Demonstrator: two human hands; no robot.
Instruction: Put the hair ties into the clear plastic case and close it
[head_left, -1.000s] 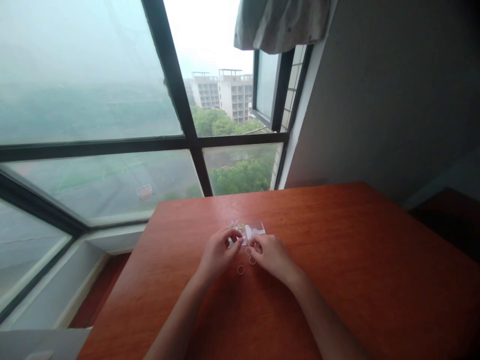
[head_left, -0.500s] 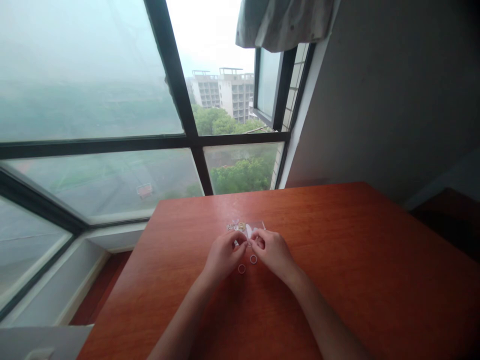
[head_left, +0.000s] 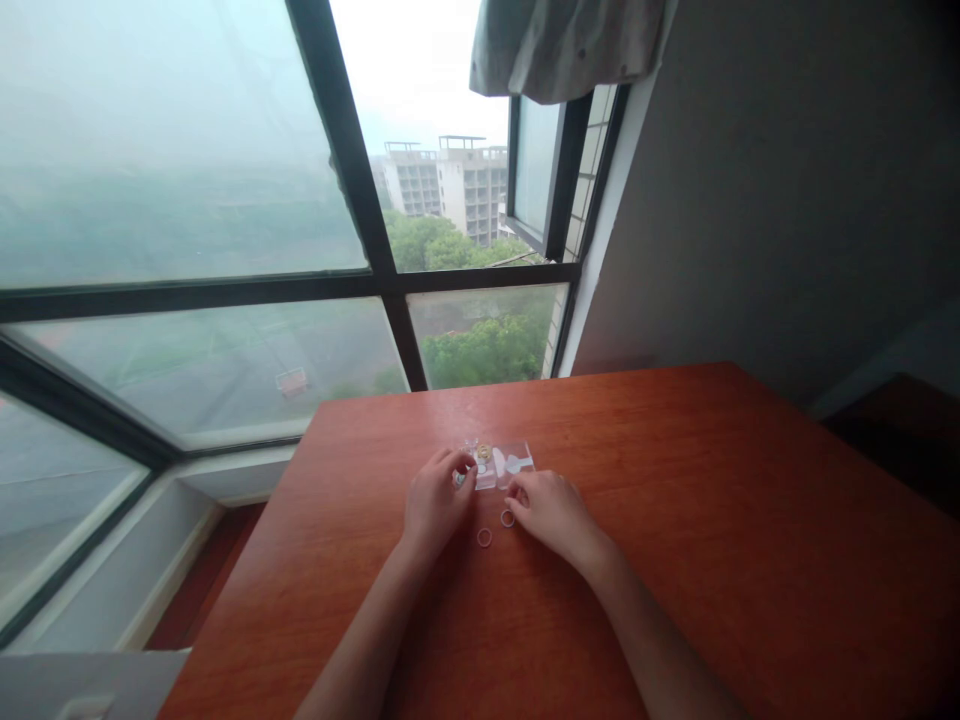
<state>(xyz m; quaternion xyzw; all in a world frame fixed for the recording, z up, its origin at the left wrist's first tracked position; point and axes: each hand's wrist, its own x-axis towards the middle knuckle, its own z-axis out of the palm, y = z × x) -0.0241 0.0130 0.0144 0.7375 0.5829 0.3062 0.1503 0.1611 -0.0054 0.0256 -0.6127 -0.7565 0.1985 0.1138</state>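
My left hand (head_left: pixel 439 502) is closed, fingers curled and thumb near the fingertips, at the left side of a small clear plastic box (head_left: pixel 486 481). What it holds, if anything, is too small to make out. My right hand (head_left: pixel 553 508) is closed in a pinch just in front of the box's right part; its fingertips hide whatever is between them. Right below them lies a pale ring (head_left: pixel 508 519), and another thin ring (head_left: pixel 484 538) rests nearer to me. A gold-coloured round piece (head_left: pixel 484 453) shows at the back of the box, with a white rounded piece (head_left: pixel 500 466) beside it.
Everything lies on a reddish-brown wooden table (head_left: pixel 660 460). Dark-framed windows (head_left: pixel 390 285) stand behind and to the left, one pane swung outward. A grey curtain (head_left: pixel 566 50) hangs at the top, and a grey wall (head_left: pixel 750 220) is on the right.
My hands have moved apart: the left drew left, the right slid slightly right and toward me. More of the clear box shows between them. The two rings on the table stayed put.
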